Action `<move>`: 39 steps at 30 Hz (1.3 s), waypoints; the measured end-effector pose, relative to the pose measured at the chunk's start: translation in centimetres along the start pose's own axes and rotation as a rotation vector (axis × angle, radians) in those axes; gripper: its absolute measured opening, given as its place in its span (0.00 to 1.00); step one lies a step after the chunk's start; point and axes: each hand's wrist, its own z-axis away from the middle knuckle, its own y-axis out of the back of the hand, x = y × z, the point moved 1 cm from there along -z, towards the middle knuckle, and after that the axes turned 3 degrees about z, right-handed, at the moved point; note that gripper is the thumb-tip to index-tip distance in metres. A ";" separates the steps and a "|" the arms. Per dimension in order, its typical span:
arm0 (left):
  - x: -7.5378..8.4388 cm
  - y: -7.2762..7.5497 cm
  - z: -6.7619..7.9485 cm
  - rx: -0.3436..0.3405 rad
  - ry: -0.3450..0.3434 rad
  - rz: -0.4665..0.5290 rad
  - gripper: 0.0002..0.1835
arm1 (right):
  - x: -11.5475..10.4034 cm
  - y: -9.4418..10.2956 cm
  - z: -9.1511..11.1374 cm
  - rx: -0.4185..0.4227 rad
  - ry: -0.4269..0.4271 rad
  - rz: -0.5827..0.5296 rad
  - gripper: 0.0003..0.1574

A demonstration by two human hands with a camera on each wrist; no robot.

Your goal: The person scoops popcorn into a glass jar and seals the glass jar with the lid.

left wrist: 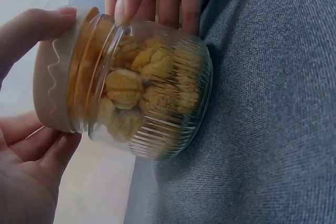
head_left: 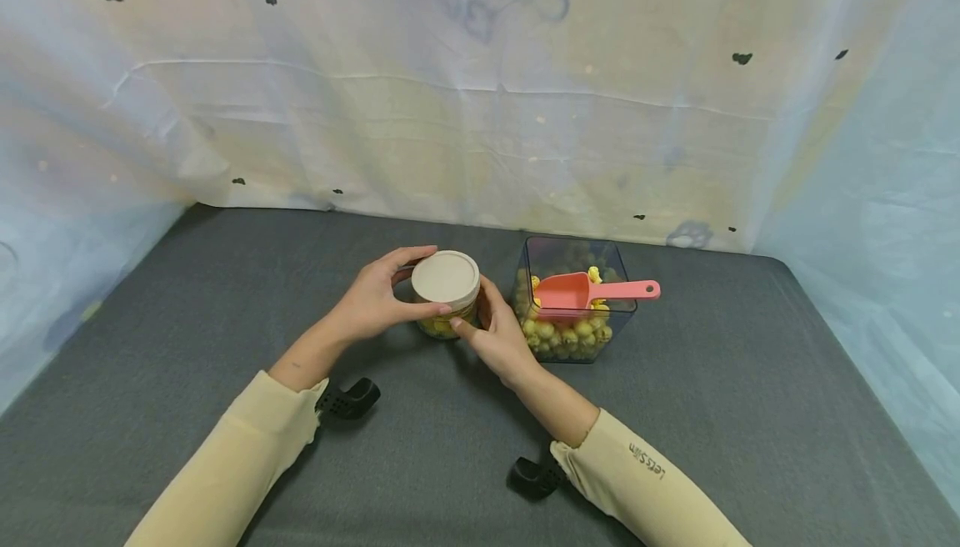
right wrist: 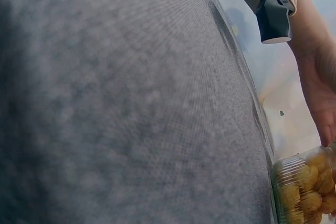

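A clear ribbed glass jar [left wrist: 157, 103] holding yellow popcorn pieces stands on the grey table, its beige lid [head_left: 446, 278] on top. My left hand [head_left: 371, 301] grips the lid from the left, thumb on the near side and fingers behind. From the right, my right hand [head_left: 501, 337] holds the glass body, its thumb in front near the jar's neck. In the right wrist view only part of the jar [right wrist: 304, 192] shows, at the lower right corner; the right hand is out of sight there.
Just right of the jar stands a clear dark-tinted box [head_left: 621, 322] with yellow popcorn. A pink scoop [head_left: 570, 293] lies in it, handle jutting over the right rim. A patterned cloth [head_left: 465, 138] hangs behind the grey table [head_left: 712, 414].
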 end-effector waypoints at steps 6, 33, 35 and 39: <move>-0.2 0.0 0.0 -0.021 0.001 0.003 0.43 | 0.1 0.0 0.0 -0.002 0.006 -0.005 0.43; -0.2 0.4 -0.4 -0.116 -0.016 0.005 0.43 | 0.0 0.0 0.3 -0.031 -0.063 0.022 0.48; -0.1 0.4 -0.5 -0.124 -0.009 0.004 0.43 | 0.1 0.0 0.3 -0.029 -0.065 0.024 0.47; 0.0 0.6 -0.6 -0.134 -0.003 -0.004 0.43 | 0.0 0.0 0.3 -0.025 -0.075 0.023 0.47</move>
